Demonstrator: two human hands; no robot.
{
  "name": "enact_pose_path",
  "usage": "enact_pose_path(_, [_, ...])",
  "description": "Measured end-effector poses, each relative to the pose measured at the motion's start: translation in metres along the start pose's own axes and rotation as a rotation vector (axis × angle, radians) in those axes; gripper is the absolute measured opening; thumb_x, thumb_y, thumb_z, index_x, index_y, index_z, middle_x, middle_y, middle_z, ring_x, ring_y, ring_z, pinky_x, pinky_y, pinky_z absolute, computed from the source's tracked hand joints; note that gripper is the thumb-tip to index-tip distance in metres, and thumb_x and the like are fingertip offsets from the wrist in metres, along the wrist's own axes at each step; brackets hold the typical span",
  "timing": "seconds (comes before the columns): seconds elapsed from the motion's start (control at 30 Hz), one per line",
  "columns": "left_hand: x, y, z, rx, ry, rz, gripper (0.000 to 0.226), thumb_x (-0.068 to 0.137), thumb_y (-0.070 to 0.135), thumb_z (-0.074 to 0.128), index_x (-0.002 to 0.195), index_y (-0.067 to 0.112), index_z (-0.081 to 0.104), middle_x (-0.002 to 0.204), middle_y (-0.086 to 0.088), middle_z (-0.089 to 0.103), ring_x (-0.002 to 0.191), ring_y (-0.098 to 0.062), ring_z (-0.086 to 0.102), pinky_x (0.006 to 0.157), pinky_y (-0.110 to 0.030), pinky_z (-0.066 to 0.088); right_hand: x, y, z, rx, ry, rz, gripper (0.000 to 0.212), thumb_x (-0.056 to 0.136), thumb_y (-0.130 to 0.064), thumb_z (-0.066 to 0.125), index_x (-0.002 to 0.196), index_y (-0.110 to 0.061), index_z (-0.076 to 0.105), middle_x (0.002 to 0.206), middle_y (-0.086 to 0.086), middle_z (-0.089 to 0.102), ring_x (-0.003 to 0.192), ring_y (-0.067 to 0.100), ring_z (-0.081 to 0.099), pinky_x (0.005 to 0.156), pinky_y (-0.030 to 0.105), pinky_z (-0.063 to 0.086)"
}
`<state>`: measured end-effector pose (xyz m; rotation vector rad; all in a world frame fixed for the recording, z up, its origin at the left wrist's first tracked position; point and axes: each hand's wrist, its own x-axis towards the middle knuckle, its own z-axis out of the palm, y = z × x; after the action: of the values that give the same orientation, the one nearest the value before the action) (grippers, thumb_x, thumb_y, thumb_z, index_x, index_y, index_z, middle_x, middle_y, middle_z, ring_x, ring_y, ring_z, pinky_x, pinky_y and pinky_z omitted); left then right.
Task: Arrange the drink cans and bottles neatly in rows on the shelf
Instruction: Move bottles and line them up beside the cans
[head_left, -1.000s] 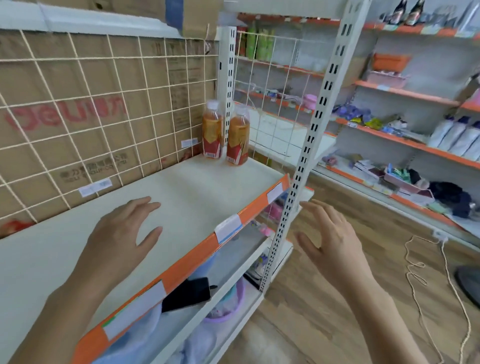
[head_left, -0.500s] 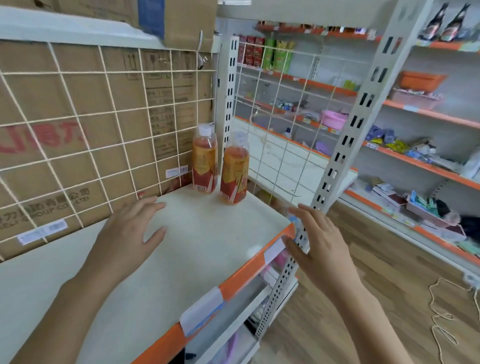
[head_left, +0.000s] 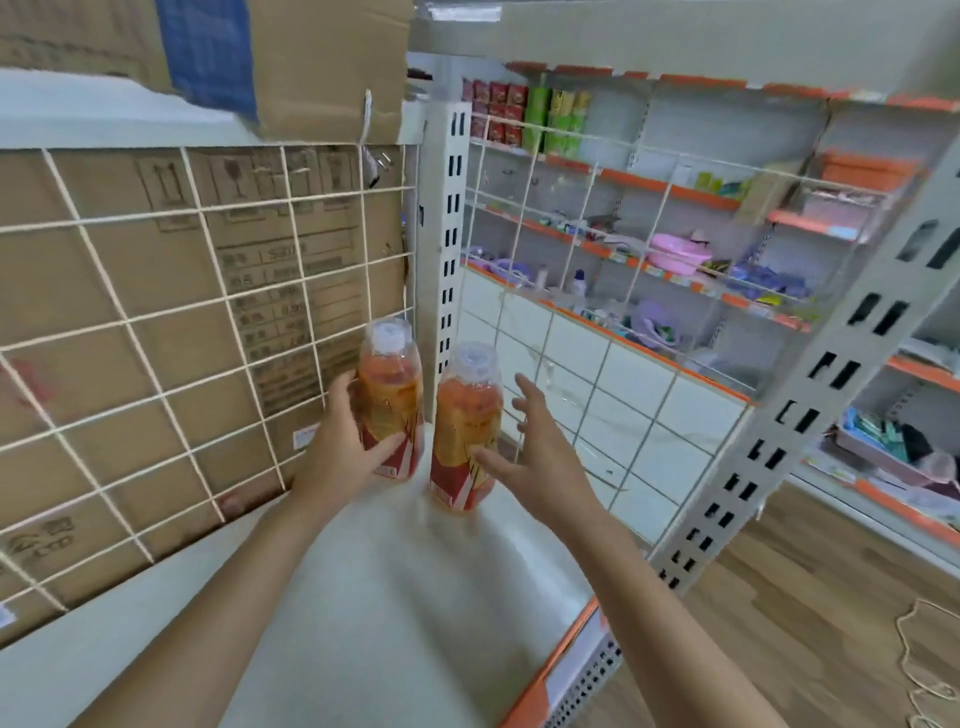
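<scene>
Two orange drink bottles with clear caps stand upright at the far right corner of the white shelf (head_left: 363, 597). The left bottle (head_left: 390, 384) is close to the wire grid back, and my left hand (head_left: 343, 452) wraps around its lower half, thumb across the label. The right bottle (head_left: 467, 415) stands a little nearer and to the right. My right hand (head_left: 530, 452) is spread beside it with fingers straight, the thumb touching its label; the fingers are apart from the bottle.
A wire grid (head_left: 156, 338) backed by cardboard boxes closes the shelf's back, and a second grid (head_left: 597, 312) closes its right side. A perforated upright post (head_left: 810, 395) stands at the front right corner. Other stocked shelves (head_left: 675, 249) lie beyond. Wood floor at lower right.
Both hands reached forward across the shelf to the bottles. My left hand went from hovering flat to gripping the left bottle; my right hand moved from the shelf edge up beside the right bottle.
</scene>
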<state>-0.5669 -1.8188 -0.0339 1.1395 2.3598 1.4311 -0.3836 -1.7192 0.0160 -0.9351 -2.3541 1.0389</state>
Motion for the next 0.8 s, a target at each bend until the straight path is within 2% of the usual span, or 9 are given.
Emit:
enact_pose_path(0.07, [0.012, 0.0, 0.009, -0.023, 0.064, -0.034, 0.088, 0.068, 0.024, 0.081, 0.136, 0.011, 0.026, 0.133, -0.011, 0.049, 0.121, -0.026, 0.05, 0.097, -0.036, 0.041, 0.018, 0.002, 0.012, 0.105, -0.024, 0.011, 0.088, 0.075, -0.029, 0.076, 0.143, -0.03, 0.021, 0.128, -0.014, 0.051, 0.11, 0.006, 0.054, 0.088, 0.023, 0.045])
enact_pose_path(0.13, [0.021, 0.003, 0.016, -0.051, 0.095, -0.075, 0.093, 0.063, 0.032, 0.083, 0.134, 0.01, 0.027, 0.131, -0.012, 0.051, 0.12, -0.027, 0.05, 0.097, -0.039, 0.042, 0.03, 0.008, 0.022, 0.167, -0.024, 0.023, 0.078, 0.069, -0.029, 0.08, 0.131, -0.03, 0.032, 0.105, -0.025, 0.054, 0.093, -0.001, 0.056, 0.077, 0.017, 0.046])
enact_pose_path(0.2, [0.026, 0.004, 0.022, -0.08, 0.109, -0.094, 0.095, 0.061, 0.035, 0.084, 0.133, 0.009, 0.028, 0.127, -0.013, 0.053, 0.118, -0.03, 0.052, 0.096, -0.041, 0.044, 0.036, 0.013, 0.027, 0.217, -0.035, 0.048, 0.069, 0.064, -0.031, 0.082, 0.118, -0.028, 0.039, 0.097, -0.024, 0.055, 0.089, -0.001, 0.057, 0.072, 0.016, 0.045])
enact_pose_path(0.3, [0.025, 0.006, 0.025, -0.085, 0.153, -0.108, 0.089, 0.062, 0.03, 0.084, 0.13, 0.008, 0.031, 0.122, -0.012, 0.055, 0.113, -0.029, 0.054, 0.087, -0.033, 0.044, 0.04, 0.022, 0.033, 0.314, -0.036, 0.06, 0.072, 0.05, -0.04, 0.08, 0.111, -0.03, 0.043, 0.102, -0.013, 0.062, 0.095, 0.008, 0.061, 0.083, 0.033, 0.053])
enact_pose_path(0.43, [0.006, 0.003, 0.017, -0.109, 0.176, -0.077, 0.088, 0.065, 0.023, 0.084, 0.134, 0.014, 0.031, 0.111, 0.007, 0.051, 0.1, -0.009, 0.051, 0.083, -0.025, 0.04, 0.042, 0.03, 0.035, 0.358, -0.048, 0.028, 0.063, 0.05, -0.033, 0.078, 0.102, -0.039, 0.044, 0.1, -0.009, 0.065, 0.093, 0.01, 0.064, 0.084, 0.043, 0.054])
enact_pose_path(0.57, [-0.027, -0.001, 0.003, -0.107, 0.188, -0.125, 0.085, 0.063, 0.02, 0.085, 0.13, 0.017, 0.034, 0.104, 0.011, 0.05, 0.096, -0.009, 0.051, 0.081, -0.025, 0.04, 0.036, 0.036, 0.034, 0.381, -0.09, 0.001, 0.069, 0.047, -0.04, 0.077, 0.109, -0.039, 0.045, 0.103, -0.009, 0.065, 0.095, 0.01, 0.063, 0.086, 0.043, 0.053])
enact_pose_path(0.7, [-0.065, -0.009, -0.011, -0.15, 0.185, -0.137, 0.088, 0.059, 0.029, 0.083, 0.131, 0.023, 0.035, 0.115, 0.009, 0.056, 0.105, -0.01, 0.055, 0.083, -0.024, 0.046, 0.02, 0.044, 0.03, 0.41, -0.126, -0.048, 0.073, 0.045, -0.04, 0.077, 0.112, -0.032, 0.048, 0.102, -0.005, 0.065, 0.093, 0.011, 0.064, 0.085, 0.043, 0.054])
enact_pose_path(0.8, [-0.1, -0.007, -0.021, -0.149, 0.269, -0.191, 0.09, 0.056, 0.026, 0.085, 0.131, 0.018, 0.036, 0.109, 0.009, 0.056, 0.098, -0.01, 0.056, 0.077, -0.02, 0.046, 0.005, 0.051, 0.023, 0.408, -0.172, -0.087, 0.073, 0.047, -0.042, 0.078, 0.113, -0.031, 0.05, 0.102, -0.005, 0.066, 0.093, 0.011, 0.064, 0.084, 0.042, 0.055])
